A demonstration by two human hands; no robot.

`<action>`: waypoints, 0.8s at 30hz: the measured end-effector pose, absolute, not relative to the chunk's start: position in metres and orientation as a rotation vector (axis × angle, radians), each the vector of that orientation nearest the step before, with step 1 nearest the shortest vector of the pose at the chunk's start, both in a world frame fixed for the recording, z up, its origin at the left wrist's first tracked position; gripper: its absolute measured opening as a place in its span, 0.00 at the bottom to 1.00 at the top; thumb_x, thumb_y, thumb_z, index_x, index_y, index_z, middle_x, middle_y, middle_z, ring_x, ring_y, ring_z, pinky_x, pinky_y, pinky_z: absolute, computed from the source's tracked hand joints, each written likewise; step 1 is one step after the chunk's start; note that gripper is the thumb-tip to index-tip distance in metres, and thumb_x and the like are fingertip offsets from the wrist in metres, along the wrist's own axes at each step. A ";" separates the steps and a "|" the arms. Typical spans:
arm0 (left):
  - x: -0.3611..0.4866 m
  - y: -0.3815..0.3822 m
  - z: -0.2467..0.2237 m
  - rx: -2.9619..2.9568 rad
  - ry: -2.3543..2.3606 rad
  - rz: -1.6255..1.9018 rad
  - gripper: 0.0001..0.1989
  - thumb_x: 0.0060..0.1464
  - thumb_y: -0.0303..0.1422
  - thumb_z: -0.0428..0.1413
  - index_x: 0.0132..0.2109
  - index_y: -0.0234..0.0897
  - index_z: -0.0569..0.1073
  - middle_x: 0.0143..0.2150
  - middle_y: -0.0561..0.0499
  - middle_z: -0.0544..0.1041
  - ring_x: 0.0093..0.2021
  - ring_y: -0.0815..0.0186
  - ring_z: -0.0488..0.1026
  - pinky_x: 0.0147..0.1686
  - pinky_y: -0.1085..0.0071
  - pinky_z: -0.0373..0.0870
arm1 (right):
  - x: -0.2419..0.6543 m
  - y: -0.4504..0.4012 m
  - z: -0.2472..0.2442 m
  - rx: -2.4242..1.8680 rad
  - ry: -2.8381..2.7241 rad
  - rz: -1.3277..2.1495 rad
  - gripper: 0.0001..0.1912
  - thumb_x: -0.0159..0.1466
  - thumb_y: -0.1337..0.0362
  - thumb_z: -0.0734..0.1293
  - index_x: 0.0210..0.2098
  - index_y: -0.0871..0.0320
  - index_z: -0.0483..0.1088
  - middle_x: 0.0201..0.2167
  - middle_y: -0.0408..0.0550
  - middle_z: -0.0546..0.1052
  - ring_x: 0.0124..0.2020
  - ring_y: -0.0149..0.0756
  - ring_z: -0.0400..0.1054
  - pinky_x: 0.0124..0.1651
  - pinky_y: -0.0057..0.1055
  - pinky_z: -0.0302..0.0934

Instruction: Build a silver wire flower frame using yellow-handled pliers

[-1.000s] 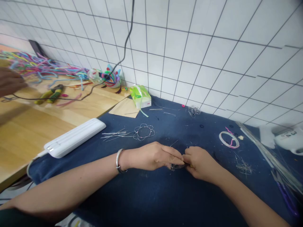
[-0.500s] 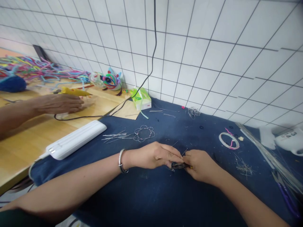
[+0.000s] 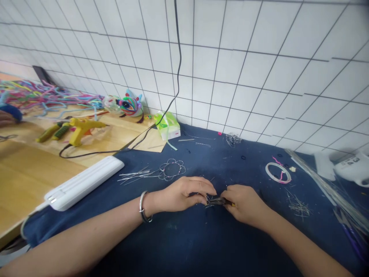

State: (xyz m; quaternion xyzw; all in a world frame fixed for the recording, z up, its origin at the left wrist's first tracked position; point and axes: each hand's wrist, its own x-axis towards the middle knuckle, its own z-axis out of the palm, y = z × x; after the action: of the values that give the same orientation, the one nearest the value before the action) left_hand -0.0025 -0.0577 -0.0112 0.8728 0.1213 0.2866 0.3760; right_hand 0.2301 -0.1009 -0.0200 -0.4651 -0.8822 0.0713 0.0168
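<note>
Near the middle of the dark blue cloth, my right hand is closed around dark-jawed pliers, whose tips point left. My left hand, with bangles at the wrist, has its thumb and fingers pinched at the plier tips; thin wire shows there, too small to make out fully. Behind my left hand lies a flower-shaped wire ring, with loose straight wires left of it.
A white power strip lies at left. Beyond it are a yellow glue gun, pliers and a co-worker's hand. A tissue pack stands near the wall. At right are a white ring, wire scraps and scissors.
My left fingers have drawn slightly away from my right hand, showing more of the pliers. The co-worker's hand has moved left off the glue gun. The view has shifted a little.
</note>
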 end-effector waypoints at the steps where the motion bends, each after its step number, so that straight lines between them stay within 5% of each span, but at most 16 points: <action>1: -0.002 -0.057 -0.012 2.227 0.352 0.734 0.11 0.53 0.27 0.54 0.45 0.33 0.72 0.42 0.44 0.74 0.44 0.66 0.70 0.45 0.69 0.69 | 0.231 -0.100 -0.021 -1.462 -2.725 0.240 0.06 0.59 0.64 0.60 0.31 0.55 0.68 0.27 0.43 0.70 0.30 0.31 0.64 0.32 0.26 0.51; 9: 0.001 -0.054 -0.014 2.110 0.506 0.658 0.03 0.53 0.26 0.54 0.33 0.32 0.73 0.32 0.49 0.73 0.34 0.70 0.70 0.37 0.73 0.67 | 0.231 -0.097 -0.019 -1.542 -2.608 0.532 0.10 0.61 0.60 0.60 0.30 0.56 0.70 0.29 0.43 0.73 0.31 0.31 0.66 0.34 0.25 0.53; 24: 0.002 -0.055 -0.022 1.621 0.466 0.604 0.03 0.53 0.27 0.54 0.35 0.30 0.67 0.30 0.49 0.73 0.31 0.71 0.71 0.33 0.73 0.66 | 0.232 -0.099 -0.008 -1.592 -2.406 1.011 0.11 0.59 0.57 0.60 0.27 0.56 0.70 0.23 0.41 0.70 0.24 0.28 0.62 0.25 0.22 0.50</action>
State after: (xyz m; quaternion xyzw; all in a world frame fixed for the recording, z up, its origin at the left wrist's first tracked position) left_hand 0.0025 -0.0552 -0.0220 0.7065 0.2029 0.2631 0.6249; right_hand 0.2319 -0.0994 -0.0083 -0.5203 -0.7864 0.3304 0.0421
